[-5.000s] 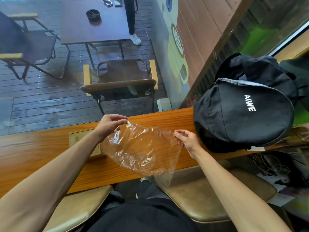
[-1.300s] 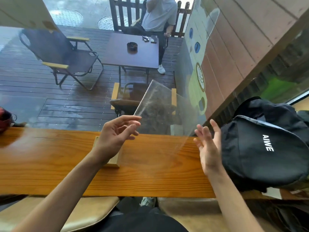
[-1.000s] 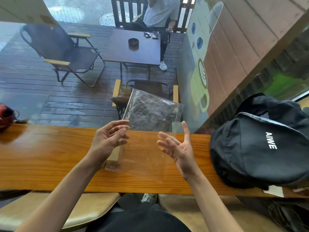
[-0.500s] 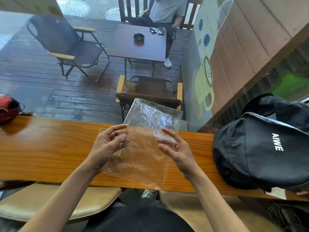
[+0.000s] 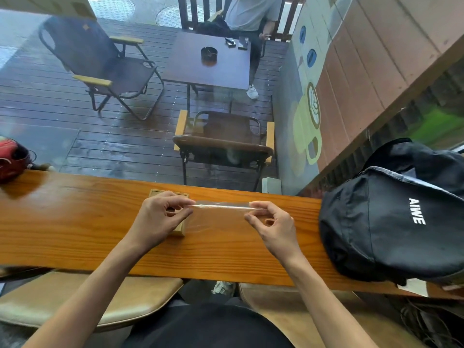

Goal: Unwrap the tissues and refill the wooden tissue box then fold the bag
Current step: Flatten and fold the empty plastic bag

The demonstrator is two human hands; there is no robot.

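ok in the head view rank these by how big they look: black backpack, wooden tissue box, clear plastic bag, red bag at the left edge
1. black backpack, largest by far
2. clear plastic bag, pinched between left hand and right hand
3. red bag and wooden tissue box: unsure, one cropped by the frame, the other mostly hidden behind the left hand

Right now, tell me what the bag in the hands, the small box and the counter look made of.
Bag: thin clear plastic film, glossy; the counter shows through it.
Box: pale wood, seemingly unvarnished and matte, though mostly hidden by the left hand.
Counter: orange-brown wood with visible grain, glossy, probably varnished.
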